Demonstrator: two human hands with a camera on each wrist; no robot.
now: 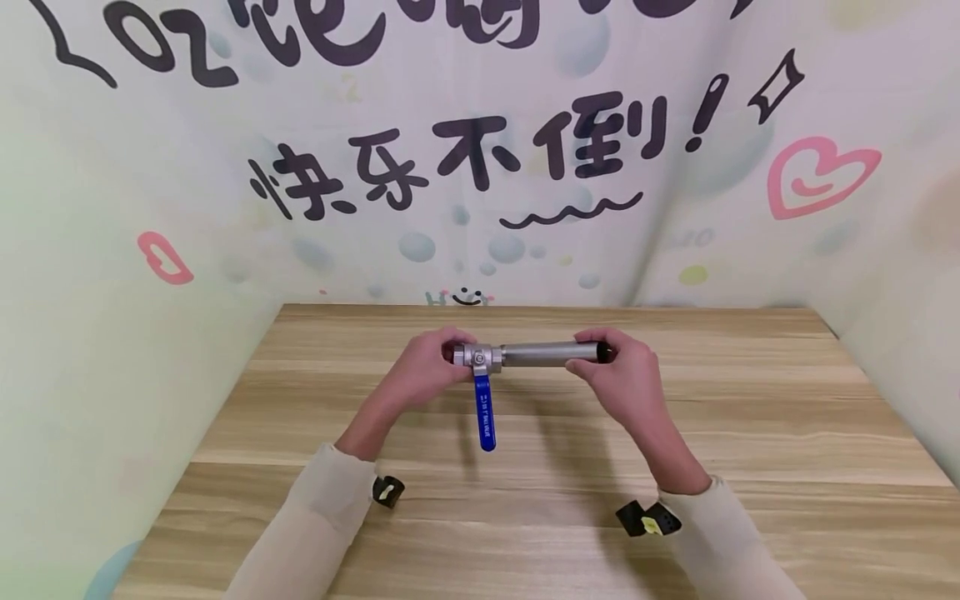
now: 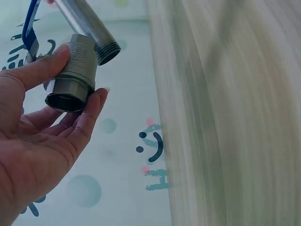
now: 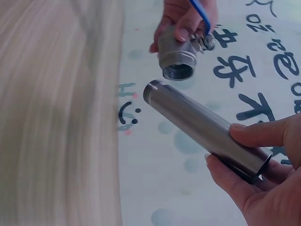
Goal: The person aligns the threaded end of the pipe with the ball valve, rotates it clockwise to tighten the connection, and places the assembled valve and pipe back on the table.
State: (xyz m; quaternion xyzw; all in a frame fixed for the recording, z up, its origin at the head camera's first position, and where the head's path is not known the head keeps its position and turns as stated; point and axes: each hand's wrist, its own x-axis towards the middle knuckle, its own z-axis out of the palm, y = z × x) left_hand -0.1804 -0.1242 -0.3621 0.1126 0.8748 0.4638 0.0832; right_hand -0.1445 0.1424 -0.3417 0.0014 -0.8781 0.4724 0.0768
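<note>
My left hand (image 1: 431, 367) grips a steel ball valve (image 1: 478, 357) between thumb and fingers. The valve's blue lever handle (image 1: 486, 417) points toward me. In my right hand (image 1: 626, 375) is a straight steel pipe (image 1: 540, 354), pinched near its far right end. The pipe's threaded end (image 3: 151, 92) faces the valve's threaded opening (image 3: 179, 71). A small gap shows between the two in the right wrist view, and the pipe sits at an angle to the valve there. Both pieces are held up over the table, casting shadows on it.
Below the hands lies a wood-grain table (image 1: 510, 517). Behind it hangs a pale printed backdrop (image 1: 420, 250) with black lettering, hearts and bubbles, meeting the table's back edge. Each sleeve carries a dark wrist device, one on the left wrist (image 1: 387, 492).
</note>
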